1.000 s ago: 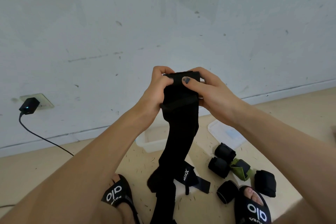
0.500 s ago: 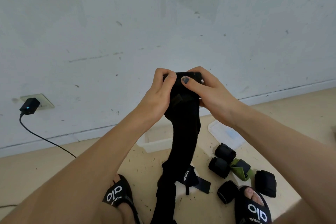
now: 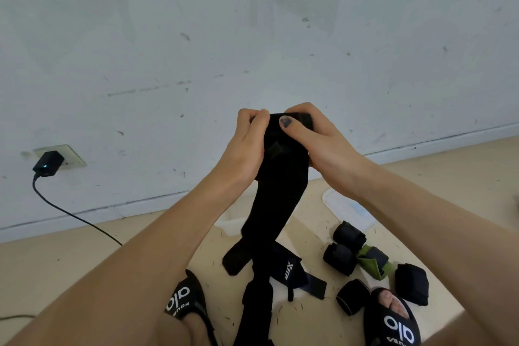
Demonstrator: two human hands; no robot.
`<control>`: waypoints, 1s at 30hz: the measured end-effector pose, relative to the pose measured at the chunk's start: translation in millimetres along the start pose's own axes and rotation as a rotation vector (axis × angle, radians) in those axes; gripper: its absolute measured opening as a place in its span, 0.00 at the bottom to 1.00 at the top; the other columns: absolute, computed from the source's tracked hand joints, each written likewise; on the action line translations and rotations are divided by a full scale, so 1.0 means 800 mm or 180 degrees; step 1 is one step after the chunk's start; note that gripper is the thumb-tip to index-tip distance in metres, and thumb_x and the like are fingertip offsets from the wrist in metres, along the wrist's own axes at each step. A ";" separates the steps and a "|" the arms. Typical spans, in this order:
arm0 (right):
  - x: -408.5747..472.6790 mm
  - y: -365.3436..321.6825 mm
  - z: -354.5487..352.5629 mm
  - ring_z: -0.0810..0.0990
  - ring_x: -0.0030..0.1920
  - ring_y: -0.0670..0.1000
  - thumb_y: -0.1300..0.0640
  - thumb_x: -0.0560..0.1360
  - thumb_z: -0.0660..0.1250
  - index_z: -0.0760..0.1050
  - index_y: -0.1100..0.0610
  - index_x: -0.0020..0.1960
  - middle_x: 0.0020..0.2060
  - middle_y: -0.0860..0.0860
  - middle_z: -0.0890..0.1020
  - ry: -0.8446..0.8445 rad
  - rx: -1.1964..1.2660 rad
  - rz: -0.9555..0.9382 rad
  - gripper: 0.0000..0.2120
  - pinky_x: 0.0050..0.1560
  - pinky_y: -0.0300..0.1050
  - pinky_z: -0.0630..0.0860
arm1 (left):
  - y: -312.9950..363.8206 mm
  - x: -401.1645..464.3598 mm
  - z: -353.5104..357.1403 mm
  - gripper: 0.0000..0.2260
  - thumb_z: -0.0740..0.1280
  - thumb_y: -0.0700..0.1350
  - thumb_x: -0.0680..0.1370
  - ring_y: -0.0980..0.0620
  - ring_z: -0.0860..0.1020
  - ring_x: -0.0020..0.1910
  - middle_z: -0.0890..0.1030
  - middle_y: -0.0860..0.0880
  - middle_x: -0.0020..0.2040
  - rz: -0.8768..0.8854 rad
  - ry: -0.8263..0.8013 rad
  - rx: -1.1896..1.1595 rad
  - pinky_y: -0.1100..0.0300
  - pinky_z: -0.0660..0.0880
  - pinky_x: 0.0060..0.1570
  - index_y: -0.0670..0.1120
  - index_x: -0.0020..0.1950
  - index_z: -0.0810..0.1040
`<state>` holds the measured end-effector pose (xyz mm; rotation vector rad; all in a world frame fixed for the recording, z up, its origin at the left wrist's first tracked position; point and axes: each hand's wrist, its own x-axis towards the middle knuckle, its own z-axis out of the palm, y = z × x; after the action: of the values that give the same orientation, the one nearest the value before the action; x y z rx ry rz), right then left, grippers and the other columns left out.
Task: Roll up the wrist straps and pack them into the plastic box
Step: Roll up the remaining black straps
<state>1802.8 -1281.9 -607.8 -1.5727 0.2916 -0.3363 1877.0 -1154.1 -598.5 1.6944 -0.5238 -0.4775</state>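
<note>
I hold a long black wrist strap (image 3: 276, 196) up in front of me, its top end partly rolled. My left hand (image 3: 247, 146) grips the roll from the left and my right hand (image 3: 317, 143) grips it from the right, thumb on top. The loose tail hangs down to the floor between my feet. The clear plastic box (image 3: 229, 223) stands on the floor behind the hanging strap, mostly hidden. Several rolled black straps (image 3: 349, 236) and a green one (image 3: 372, 261) lie on the floor to the right.
The box lid (image 3: 346, 209) lies flat to the right of the box. An unrolled strap with white lettering (image 3: 290, 271) lies between my sandalled feet (image 3: 184, 299). A charger (image 3: 47, 163) sits in a wall socket at left, its cable trailing across the floor.
My hands have turned the roll further and the hanging tail has been drawn up, its lower end swinging left. The hands stay at the same height.
</note>
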 end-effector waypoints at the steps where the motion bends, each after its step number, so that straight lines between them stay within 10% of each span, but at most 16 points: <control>1: 0.000 0.002 0.001 0.83 0.49 0.47 0.53 0.83 0.65 0.76 0.54 0.59 0.48 0.50 0.82 0.0014 -0.0030 -0.0054 0.07 0.52 0.45 0.79 | -0.001 0.000 0.000 0.12 0.53 0.57 0.86 0.65 0.76 0.37 0.72 0.55 0.45 -0.0061 -0.0071 0.0008 0.65 0.72 0.42 0.51 0.49 0.66; 7: -0.002 -0.004 -0.003 0.84 0.47 0.44 0.50 0.83 0.65 0.76 0.50 0.59 0.47 0.45 0.82 -0.0068 0.0137 0.0149 0.07 0.46 0.42 0.79 | -0.003 0.004 -0.004 0.06 0.56 0.51 0.85 0.56 0.76 0.44 0.75 0.52 0.47 -0.0064 -0.0094 -0.0014 0.55 0.73 0.49 0.52 0.55 0.70; 11: 0.002 -0.005 -0.002 0.85 0.49 0.51 0.43 0.83 0.63 0.76 0.54 0.58 0.46 0.47 0.83 -0.0014 -0.0114 0.0333 0.15 0.57 0.55 0.82 | 0.003 0.005 -0.001 0.05 0.55 0.46 0.84 0.57 0.75 0.41 0.75 0.52 0.44 -0.0038 -0.0005 0.0036 0.59 0.72 0.44 0.52 0.55 0.69; 17: 0.001 0.000 0.002 0.82 0.50 0.47 0.53 0.83 0.65 0.75 0.56 0.57 0.49 0.51 0.81 0.0092 -0.0203 -0.0100 0.07 0.55 0.48 0.79 | -0.001 -0.002 -0.001 0.13 0.52 0.61 0.85 0.69 0.78 0.39 0.77 0.56 0.48 -0.0086 0.0098 0.0279 0.67 0.71 0.41 0.53 0.57 0.69; 24: -0.001 -0.005 0.002 0.83 0.47 0.46 0.45 0.83 0.63 0.76 0.53 0.58 0.45 0.45 0.81 -0.0143 -0.0061 0.0299 0.12 0.55 0.50 0.81 | -0.001 0.003 -0.004 0.06 0.55 0.50 0.85 0.68 0.72 0.31 0.74 0.53 0.43 0.0097 0.0199 0.0400 0.69 0.71 0.36 0.51 0.56 0.69; 30: 0.000 -0.001 0.003 0.80 0.44 0.41 0.51 0.84 0.64 0.75 0.55 0.57 0.45 0.46 0.80 0.0099 -0.0382 -0.0136 0.08 0.49 0.40 0.78 | 0.000 -0.001 0.000 0.16 0.52 0.59 0.85 0.61 0.77 0.47 0.76 0.55 0.48 -0.0250 0.0114 0.0321 0.64 0.70 0.43 0.50 0.58 0.70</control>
<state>1803.6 -1279.2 -606.9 -1.6948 0.3073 -0.3826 1876.4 -1153.4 -598.2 1.8221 -0.4632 -0.4831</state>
